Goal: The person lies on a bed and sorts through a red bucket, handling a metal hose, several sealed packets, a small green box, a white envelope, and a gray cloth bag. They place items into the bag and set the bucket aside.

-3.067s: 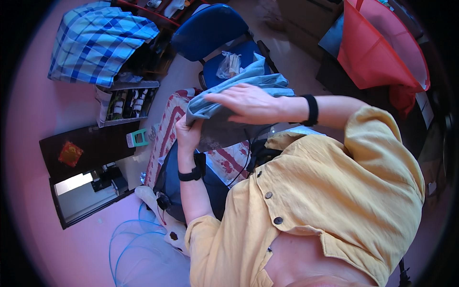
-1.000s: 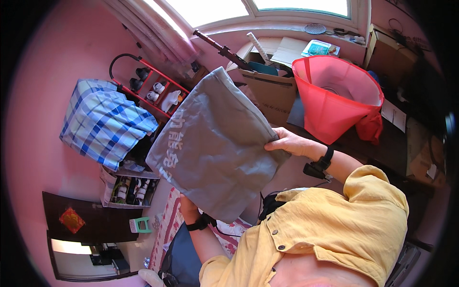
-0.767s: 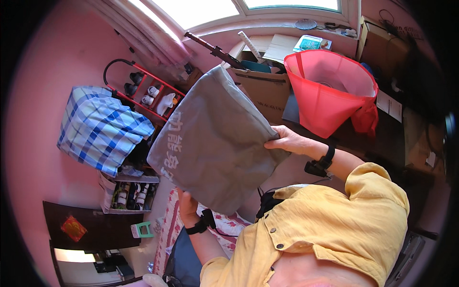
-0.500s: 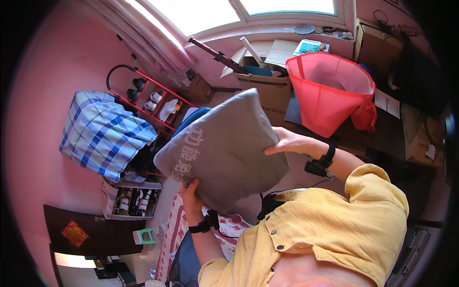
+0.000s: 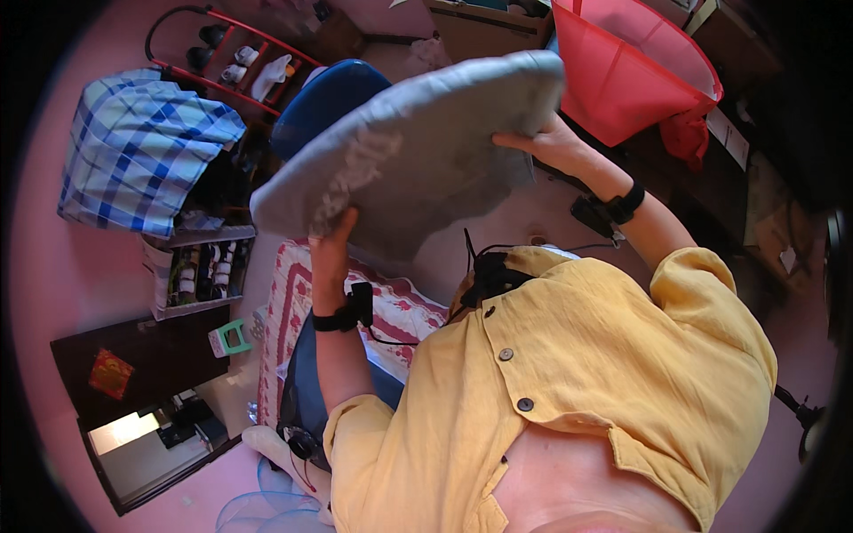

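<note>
A wide, flat grey fabric piece (image 5: 426, 151) with pale printed lettering is held up in front of me, tilted, its thick rounded edge at the top. Its exact kind cannot be made out. My left hand (image 5: 334, 233) grips the lower left side, thumb on the printed face and the other fingers hidden behind. On the right side, my right hand (image 5: 553, 147) holds it with the thumb stretched over the face. The lower edge sags and looks wrinkled between the hands.
Behind the fabric stands a blue chair (image 5: 327, 105). A red hamper (image 5: 613, 93) is at the upper right. Further left are a red shoe rack (image 5: 244, 64), a blue checked cloth (image 5: 147, 151) and an organizer box (image 5: 197, 271). A flowered bedspread (image 5: 289, 302) lies below my left hand.
The view has tipped, so the room sits higher in the picture. Both hands still hold the grey fabric piece, which has tilted and now shows its top edge more.
</note>
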`<state>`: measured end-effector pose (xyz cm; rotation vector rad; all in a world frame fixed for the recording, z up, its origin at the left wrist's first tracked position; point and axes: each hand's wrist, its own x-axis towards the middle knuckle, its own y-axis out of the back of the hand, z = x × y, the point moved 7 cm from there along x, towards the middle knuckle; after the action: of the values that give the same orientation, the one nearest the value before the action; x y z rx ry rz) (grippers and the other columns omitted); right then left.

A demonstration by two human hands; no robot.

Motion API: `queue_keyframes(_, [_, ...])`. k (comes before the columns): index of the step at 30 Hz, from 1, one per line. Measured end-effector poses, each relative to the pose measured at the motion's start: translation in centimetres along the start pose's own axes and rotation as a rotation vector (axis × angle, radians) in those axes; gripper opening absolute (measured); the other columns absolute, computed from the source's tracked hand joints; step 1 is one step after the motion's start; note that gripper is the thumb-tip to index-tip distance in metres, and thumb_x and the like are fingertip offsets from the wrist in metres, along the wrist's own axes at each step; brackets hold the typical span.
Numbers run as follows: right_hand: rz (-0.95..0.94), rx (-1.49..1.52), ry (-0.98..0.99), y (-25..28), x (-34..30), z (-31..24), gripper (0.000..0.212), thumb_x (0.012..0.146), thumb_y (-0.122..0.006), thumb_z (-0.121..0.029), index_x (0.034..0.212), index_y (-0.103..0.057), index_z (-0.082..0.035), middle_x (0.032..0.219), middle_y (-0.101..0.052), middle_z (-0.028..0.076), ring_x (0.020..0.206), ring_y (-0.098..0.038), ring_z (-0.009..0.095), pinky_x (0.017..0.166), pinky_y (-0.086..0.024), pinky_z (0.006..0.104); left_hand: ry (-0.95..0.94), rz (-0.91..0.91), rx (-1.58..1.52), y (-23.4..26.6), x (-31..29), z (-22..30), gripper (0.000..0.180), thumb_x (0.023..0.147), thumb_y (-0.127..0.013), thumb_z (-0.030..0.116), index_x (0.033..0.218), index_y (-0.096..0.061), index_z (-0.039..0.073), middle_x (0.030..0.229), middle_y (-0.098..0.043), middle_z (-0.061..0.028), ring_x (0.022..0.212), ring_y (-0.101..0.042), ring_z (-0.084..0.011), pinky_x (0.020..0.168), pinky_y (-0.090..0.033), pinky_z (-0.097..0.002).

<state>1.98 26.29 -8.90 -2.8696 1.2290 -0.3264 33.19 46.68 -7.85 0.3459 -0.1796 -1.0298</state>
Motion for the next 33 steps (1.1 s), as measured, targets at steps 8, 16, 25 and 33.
queue_keyframes(8, [-0.521, -0.266, -0.26, -1.9, -10.6, -0.4, 0.029, 0.076, -0.071, -0.007, 0.105, -0.076, -0.012, 0.111, -0.071, 0.004, 0.115, -0.057, 0.022, 0.102, -0.045, 0.0361, -0.125, -0.392, 0.492, 0.7, -11.5, -6.0, 0.046, 0.092, -0.066, 0.02, 0.134, -0.052, 0.005, 0.132, -0.056, -0.0108, 0.118, -0.054, -0.0253, 0.103, -0.041, -0.0378])
queue_keyframes(16, [-0.546, -0.338, -0.139, -1.7, -10.1, -2.3, 0.034, 0.074, -0.071, -0.01, 0.109, -0.073, -0.007, 0.121, -0.066, 0.008, 0.121, -0.055, 0.025, 0.106, -0.042, 0.0366, 0.054, -0.455, 0.114, -0.9, -14.8, -8.8, 0.045, 0.097, -0.06, 0.021, 0.137, -0.049, 0.004, 0.136, -0.053, -0.0108, 0.122, -0.053, -0.0255, 0.104, -0.041, -0.0389])
queue_keyframes(25, [-0.008, 0.434, -1.038, -0.2, -13.0, 8.8, 0.03, 0.095, -0.065, -0.023, 0.11, -0.062, 0.003, 0.091, -0.067, 0.006, 0.081, -0.065, 0.011, 0.076, -0.053, 0.0256, 0.95, -0.256, -1.048, -8.9, -14.3, -11.3, 0.044, 0.1, -0.052, 0.027, 0.133, -0.049, -0.001, 0.132, -0.058, -0.012, 0.119, -0.057, -0.0246, 0.104, -0.043, -0.0381])
queue_keyframes(33, [0.016, -0.02, -0.88, 1.3, -11.8, 8.8, 0.071, 0.089, -0.069, -0.006, 0.148, -0.031, -0.002, 0.109, -0.062, 0.01, 0.081, -0.061, 0.01, 0.072, -0.055, 0.0251, 0.948, -0.286, -0.579, -8.2, -15.2, -13.0, 0.042, 0.092, -0.065, 0.019, 0.127, -0.053, -0.002, 0.12, -0.063, -0.0144, 0.106, -0.062, -0.0223, 0.095, -0.048, -0.0358])
